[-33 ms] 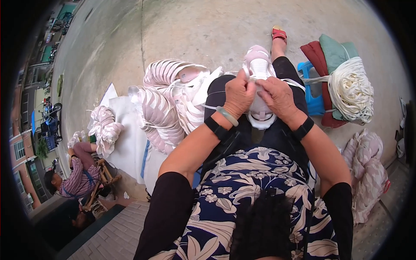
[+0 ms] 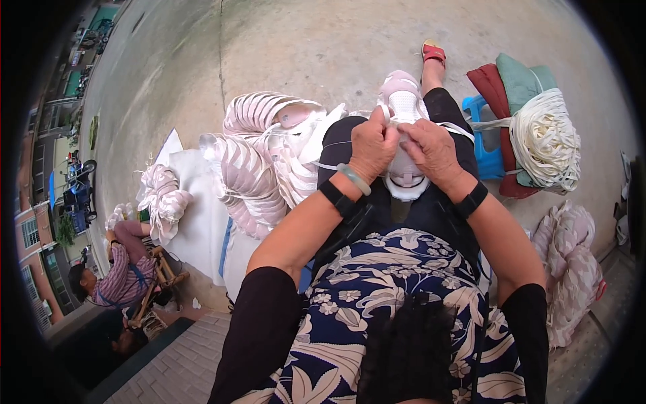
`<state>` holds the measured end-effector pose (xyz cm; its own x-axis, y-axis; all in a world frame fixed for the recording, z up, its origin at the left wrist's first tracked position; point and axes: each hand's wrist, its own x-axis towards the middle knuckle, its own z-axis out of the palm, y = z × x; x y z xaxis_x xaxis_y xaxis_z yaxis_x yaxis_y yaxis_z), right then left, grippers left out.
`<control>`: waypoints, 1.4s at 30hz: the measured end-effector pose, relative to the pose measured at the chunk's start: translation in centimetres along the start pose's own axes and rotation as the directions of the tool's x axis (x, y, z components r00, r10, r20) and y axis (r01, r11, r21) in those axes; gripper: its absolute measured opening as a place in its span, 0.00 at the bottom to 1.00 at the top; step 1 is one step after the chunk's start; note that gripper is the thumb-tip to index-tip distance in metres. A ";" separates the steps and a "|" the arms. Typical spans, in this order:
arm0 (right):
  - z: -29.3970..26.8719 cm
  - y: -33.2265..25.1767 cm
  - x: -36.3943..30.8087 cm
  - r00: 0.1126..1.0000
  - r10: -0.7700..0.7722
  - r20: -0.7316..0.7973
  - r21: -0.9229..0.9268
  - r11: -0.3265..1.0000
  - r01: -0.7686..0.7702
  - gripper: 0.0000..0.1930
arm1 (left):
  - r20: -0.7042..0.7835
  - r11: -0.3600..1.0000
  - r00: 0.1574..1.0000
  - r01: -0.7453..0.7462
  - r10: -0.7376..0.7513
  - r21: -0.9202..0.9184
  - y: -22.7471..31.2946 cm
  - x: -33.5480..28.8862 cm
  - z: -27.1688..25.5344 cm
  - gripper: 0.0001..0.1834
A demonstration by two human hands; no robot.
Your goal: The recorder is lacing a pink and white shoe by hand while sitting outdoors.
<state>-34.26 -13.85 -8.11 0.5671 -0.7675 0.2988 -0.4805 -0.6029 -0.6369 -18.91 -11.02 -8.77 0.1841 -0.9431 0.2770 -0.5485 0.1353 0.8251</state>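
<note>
A pale pink and white shoe upper (image 2: 405,104) lies lengthwise between my thighs, its white rounded end (image 2: 406,193) toward me. Over its middle, my left hand (image 2: 373,145) is closed, thumb and finger pinching a white shoelace (image 2: 385,113). My right hand (image 2: 428,149) is right beside it, fingertips pressed together against the upper. What sits in the right fingertips is hidden by the fingers. A thin white strand runs near my left wrist, which bears a pale bangle (image 2: 354,180).
Stacked pink and white uppers (image 2: 252,178) stand at my left on white sheeting, near a tied bundle (image 2: 165,202). At right, a blue stool (image 2: 481,145) carries folded cloth and a white lace bundle (image 2: 548,138). Another wrapped bundle (image 2: 568,262) lies nearer. A person (image 2: 118,273) sits far left.
My left thumb and finger have shifted slightly, and the pinched lace shows a little differently. Both hands otherwise keep their place over the upper.
</note>
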 end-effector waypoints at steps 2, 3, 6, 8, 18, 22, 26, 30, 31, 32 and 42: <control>0.4 -0.5 0.0 1.000 -0.023 -0.012 0.003 1.000 0.023 0.11 | -0.007 0.987 0.990 0.141 -0.141 0.071 0.9 0.1 -1.3 0.06; 0.7 0.1 -0.3 0.996 -0.070 -0.055 -0.026 0.997 0.069 0.11 | -0.022 0.974 0.981 0.192 -0.191 0.124 0.9 0.4 -1.2 0.07; 0.4 2.0 -1.5 0.999 0.039 0.006 0.017 0.999 -0.039 0.15 | -0.037 0.984 0.988 0.149 -0.153 -0.095 -2.1 -0.2 3.1 0.09; -0.2 0.8 -1.6 0.999 0.049 0.017 0.091 0.995 -0.051 0.15 | -0.043 0.958 0.959 0.279 -0.281 -0.062 -2.3 -0.1 3.0 0.11; 0.8 -0.2 -0.6 0.999 0.011 -0.048 0.035 0.999 -0.009 0.09 | 0.098 0.933 0.976 -0.213 0.192 0.291 2.3 -2.1 -2.4 0.22; 0.2 -0.1 -0.7 0.993 0.028 -0.118 0.073 0.997 -0.020 0.09 | 0.254 0.901 0.954 -0.248 0.162 0.355 3.1 -2.1 -2.6 0.26; -0.3 -1.6 -0.9 0.987 0.128 -0.095 0.007 0.992 -0.127 0.10 | 0.290 0.895 0.950 -0.226 0.116 0.385 2.5 -3.1 -1.9 0.25; 0.3 -2.2 -1.1 0.994 0.021 -0.111 -0.124 0.992 -0.035 0.09 | 0.246 0.889 0.966 -0.183 0.082 0.419 2.1 -3.5 -1.0 0.19; 0.6 -2.4 -1.0 0.995 0.046 -0.090 -0.126 0.990 -0.057 0.09 | 0.224 0.886 0.970 -0.181 0.091 0.426 1.9 -3.6 -0.9 0.16; 0.9 -2.4 -0.8 0.995 0.072 -0.069 -0.127 0.989 -0.080 0.09 | 0.226 0.886 0.970 -0.180 0.089 0.427 1.7 -3.6 -0.5 0.16; 2.5 -1.7 -0.7 0.978 0.182 -0.101 -0.124 0.973 -0.194 0.07 | 0.200 0.838 0.975 -0.188 0.097 0.512 0.6 -3.3 0.2 0.16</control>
<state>-32.20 -11.79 -8.99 0.3996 -0.8825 0.2479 -0.6606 -0.4648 -0.5896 -19.98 -7.85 -9.29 -0.0364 -0.9671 0.2518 -0.9118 0.1353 0.3878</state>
